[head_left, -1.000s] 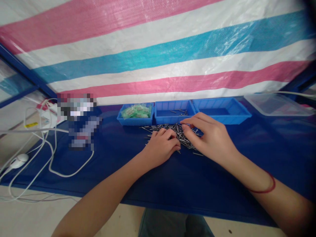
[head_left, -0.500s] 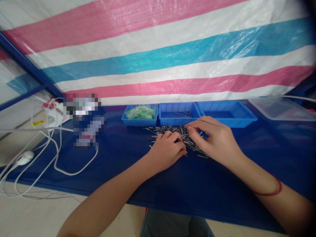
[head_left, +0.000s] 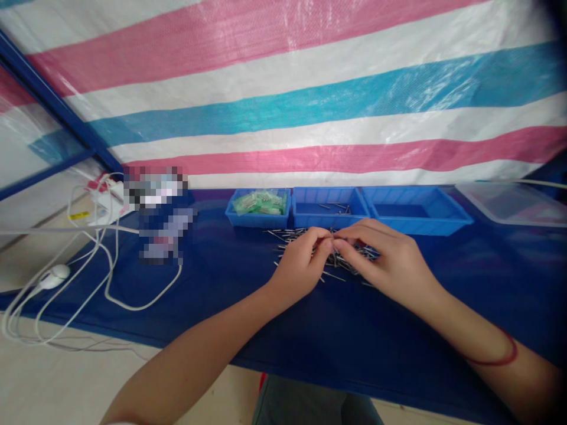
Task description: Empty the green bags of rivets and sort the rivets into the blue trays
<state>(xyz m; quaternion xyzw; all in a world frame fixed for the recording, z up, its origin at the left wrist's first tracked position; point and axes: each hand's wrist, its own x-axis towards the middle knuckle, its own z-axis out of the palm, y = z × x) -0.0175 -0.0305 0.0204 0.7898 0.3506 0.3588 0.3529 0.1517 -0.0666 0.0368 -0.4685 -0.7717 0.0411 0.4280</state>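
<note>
A pile of thin, nail-like metal pieces [head_left: 287,235] lies on the blue table, partly hidden behind my hands. My left hand [head_left: 303,262] is closed in a pinch over the front of the pile. My right hand [head_left: 390,254] also pinches, its thumb and fingertips meeting those of the left above the pieces. Whatever sits between the fingertips is too small and covered to make out. Just behind the pile, the middle blue bin [head_left: 331,219] holds several similar metal pieces.
The left blue bin [head_left: 259,221] contains green-tinted plastic packets [head_left: 261,202]. To the right stand another blue bin [head_left: 420,226] and a translucent plastic lid or tray [head_left: 509,203]. White cables [head_left: 108,283] loop across the table's left side, near blurred items.
My left hand has turned and lifted from the pile's front edge to meet my right fingertips, both now pinching. The view has shifted slightly.
</note>
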